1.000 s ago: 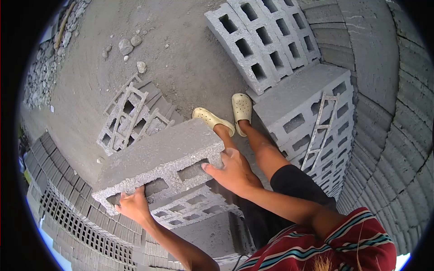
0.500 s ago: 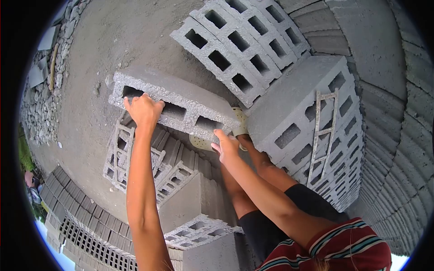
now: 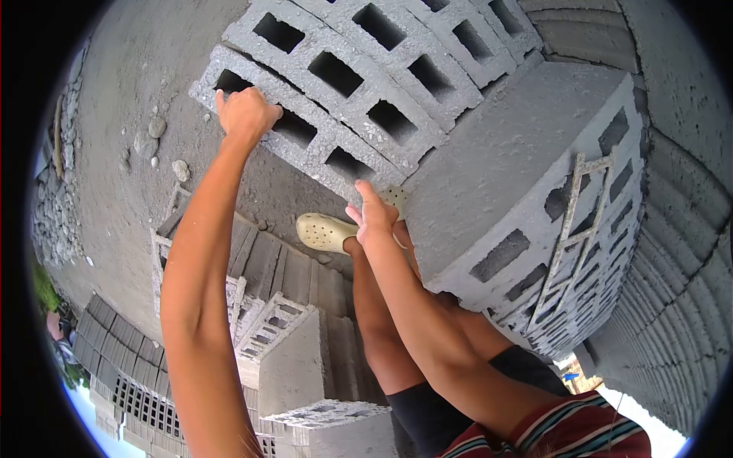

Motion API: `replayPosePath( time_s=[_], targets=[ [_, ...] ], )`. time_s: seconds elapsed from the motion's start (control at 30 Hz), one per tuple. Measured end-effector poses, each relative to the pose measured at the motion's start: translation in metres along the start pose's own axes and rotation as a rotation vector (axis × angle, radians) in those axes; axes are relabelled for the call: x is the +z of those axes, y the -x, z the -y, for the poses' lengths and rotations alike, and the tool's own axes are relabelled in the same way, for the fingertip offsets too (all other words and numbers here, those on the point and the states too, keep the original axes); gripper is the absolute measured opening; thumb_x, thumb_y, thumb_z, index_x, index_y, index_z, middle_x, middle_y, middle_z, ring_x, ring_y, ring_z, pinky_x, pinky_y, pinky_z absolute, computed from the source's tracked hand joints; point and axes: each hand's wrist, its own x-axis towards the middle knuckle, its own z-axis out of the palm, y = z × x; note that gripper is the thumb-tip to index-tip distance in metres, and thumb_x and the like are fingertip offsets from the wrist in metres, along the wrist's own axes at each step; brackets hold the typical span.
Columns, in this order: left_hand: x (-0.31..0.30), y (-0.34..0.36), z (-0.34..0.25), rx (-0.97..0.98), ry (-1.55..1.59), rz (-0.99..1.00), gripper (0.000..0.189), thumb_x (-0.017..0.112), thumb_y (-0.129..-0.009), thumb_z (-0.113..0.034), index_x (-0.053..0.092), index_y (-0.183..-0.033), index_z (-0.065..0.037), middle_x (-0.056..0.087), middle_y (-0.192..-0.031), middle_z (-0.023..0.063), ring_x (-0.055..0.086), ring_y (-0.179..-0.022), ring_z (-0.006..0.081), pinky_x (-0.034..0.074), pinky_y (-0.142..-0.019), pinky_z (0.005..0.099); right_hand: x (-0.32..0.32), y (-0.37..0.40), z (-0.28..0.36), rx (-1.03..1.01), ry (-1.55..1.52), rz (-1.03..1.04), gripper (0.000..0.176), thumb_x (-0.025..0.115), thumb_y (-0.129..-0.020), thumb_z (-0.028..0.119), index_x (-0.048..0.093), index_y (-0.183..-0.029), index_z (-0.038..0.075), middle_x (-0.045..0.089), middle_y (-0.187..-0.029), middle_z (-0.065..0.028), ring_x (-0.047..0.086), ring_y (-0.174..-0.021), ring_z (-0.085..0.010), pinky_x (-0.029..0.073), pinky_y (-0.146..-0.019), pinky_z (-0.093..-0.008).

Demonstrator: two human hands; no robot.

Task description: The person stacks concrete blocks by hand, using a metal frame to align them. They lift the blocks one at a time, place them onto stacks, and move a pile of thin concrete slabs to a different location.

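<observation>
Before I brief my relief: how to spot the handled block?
Find the hollow blocks lined up at the view's top. Yours is the lower-left block. Unlike its neighbours, it has the left hand gripping near its upper end, the right hand at its lower end.

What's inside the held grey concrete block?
In the grey rectangular hollow concrete block, the nearest hole shows inner wall and shadow; the left hand partly covers two more; deeper parts are hidden.

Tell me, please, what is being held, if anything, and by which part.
A hollow concrete block: the left hand grips the web between two openings; the right hand is at the nearer end, its hold unclear.
</observation>
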Motion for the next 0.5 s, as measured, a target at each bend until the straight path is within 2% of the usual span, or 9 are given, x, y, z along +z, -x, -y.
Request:
replayPosePath(
  time_s=[0.1,0.13,0.17,0.2,0.27,0.3,0.37,0.4,0.5],
  targets=[
    [-0.003,-0.011,-0.002,0.023,-0.017,-0.039,0.026,0.062,-0.061,-0.027,0.067,-0.075,-0.006,0.065,-0.083,0.0174,0.06,-0.088,0.0282,0.02,-0.104,0.0395,0.003,0.002,0.004,-0.008,-0.032,0.043,0.041,0.072,-0.068,0.012,0.052,-0.1,-0.003,0.05,-0.106,-0.0112,0.051,-0.088,-0.023,0.053,-0.074,-0.0363],
    [0.0,-0.014,-0.002,0.029,-0.008,-0.049,0.027,0.062,-0.061,-0.028,0.067,-0.075,-0.006,0.065,-0.083,0.0175,0.06,-0.088,0.0282,0.02,-0.104,0.0398,0.005,0.005,0.002,-0.032,-0.042,-0.002,0.04,0.071,-0.069,0.011,0.052,-0.1,-0.003,0.051,-0.104,-0.0111,0.051,-0.09,-0.0218,0.052,-0.075,-0.0368],
    [0.006,-0.011,0.001,0.032,-0.002,-0.04,0.027,0.063,-0.061,-0.028,0.067,-0.074,-0.005,0.065,-0.083,0.0176,0.06,-0.088,0.0282,0.02,-0.104,0.0401,0.005,0.005,0.001,-0.027,-0.047,-0.006,0.04,0.071,-0.069,0.011,0.052,-0.101,-0.003,0.051,-0.106,-0.0111,0.051,-0.092,-0.0216,0.053,-0.075,-0.0367],
    [0.012,-0.012,0.007,0.072,0.019,-0.052,0.037,0.066,-0.061,-0.037,0.063,-0.075,-0.003,0.064,-0.082,0.0174,0.06,-0.086,0.0286,0.022,-0.102,0.043,0.006,0.005,0.003,-0.017,-0.046,-0.016,0.04,0.071,-0.069,0.011,0.052,-0.101,-0.003,0.051,-0.107,-0.0112,0.051,-0.093,-0.0214,0.053,-0.075,-0.0366],
    [0.011,-0.01,0.004,0.086,0.001,-0.028,0.037,0.066,-0.063,-0.037,0.063,-0.076,-0.003,0.064,-0.08,0.0174,0.06,-0.085,0.0288,0.022,-0.102,0.0443,0.005,0.004,0.003,-0.015,-0.033,-0.02,0.04,0.071,-0.069,0.012,0.052,-0.101,-0.002,0.05,-0.112,-0.0115,0.049,-0.098,-0.0218,0.053,-0.076,-0.0362],
    [0.009,-0.009,0.005,0.09,0.007,-0.048,0.037,0.065,-0.063,-0.037,0.063,-0.078,-0.003,0.064,-0.08,0.0173,0.06,-0.085,0.0293,0.022,-0.102,0.0444,0.003,0.004,0.001,-0.012,-0.026,-0.022,0.045,0.071,-0.069,0.012,0.049,-0.105,-0.004,0.048,-0.113,-0.0128,0.05,-0.097,-0.0228,0.053,-0.075,-0.0373],
    [0.002,-0.01,0.002,0.057,-0.033,0.016,0.041,0.065,-0.065,-0.037,0.063,-0.088,-0.003,0.063,-0.09,0.017,0.057,-0.095,0.0287,0.02,-0.103,0.0446,0.006,0.005,0.005,-0.023,-0.014,-0.006,0.057,0.072,-0.068,0.011,0.042,-0.112,-0.009,0.045,-0.117,-0.0154,0.05,-0.097,-0.0246,0.052,-0.074,-0.0395],
    [0.002,-0.008,0.002,0.043,-0.052,0.055,0.043,0.064,-0.065,-0.037,0.063,-0.092,-0.003,0.063,-0.096,0.0169,0.055,-0.101,0.0284,0.019,-0.104,0.0446,0.007,0.007,0.007,-0.019,-0.011,-0.003,0.056,0.071,-0.068,0.011,0.042,-0.111,-0.009,0.044,-0.117,-0.0158,0.05,-0.097,-0.0256,0.053,-0.075,-0.0376],
    [0.006,0.009,0.007,0.134,-0.08,-0.164,0.056,0.063,-0.067,-0.039,0.056,-0.11,-0.004,0.054,-0.117,0.0143,0.041,-0.118,0.0273,0.016,-0.105,0.0459,0.006,0.011,0.01,-0.014,-0.009,-0.009,0.055,0.072,-0.068,0.011,0.043,-0.11,-0.009,0.044,-0.117,-0.0145,0.049,-0.099,-0.0262,0.053,-0.074,-0.0368]
  ],
)
